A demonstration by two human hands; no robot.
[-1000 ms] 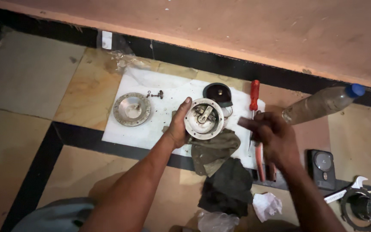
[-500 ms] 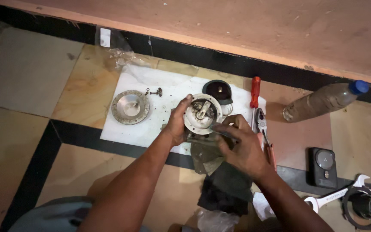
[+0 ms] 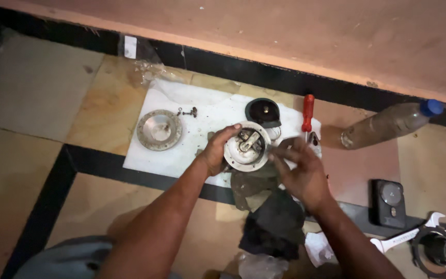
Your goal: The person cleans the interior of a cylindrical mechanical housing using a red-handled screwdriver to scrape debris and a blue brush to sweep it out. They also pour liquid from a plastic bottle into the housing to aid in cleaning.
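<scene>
Left hand (image 3: 217,151) clamped on the round metal housing (image 3: 247,146), fingers wrapped over its 9 o'clock rim, mid-frame on the white sheet (image 3: 181,150) spread over the floor. Right hand (image 3: 300,173) touching the 3 o'clock rim, fingers pinched together on a thin tool, too small to identify. Toothed disc (image 3: 159,129) at 9 o'clock, well apart. Red screwdriver (image 3: 307,112) near at 2 o'clock, by the sheet's edge. Dark rags (image 3: 264,206) crowding 6 o'clock. Bare tile beyond the sheet's 9 o'clock edge.
</scene>
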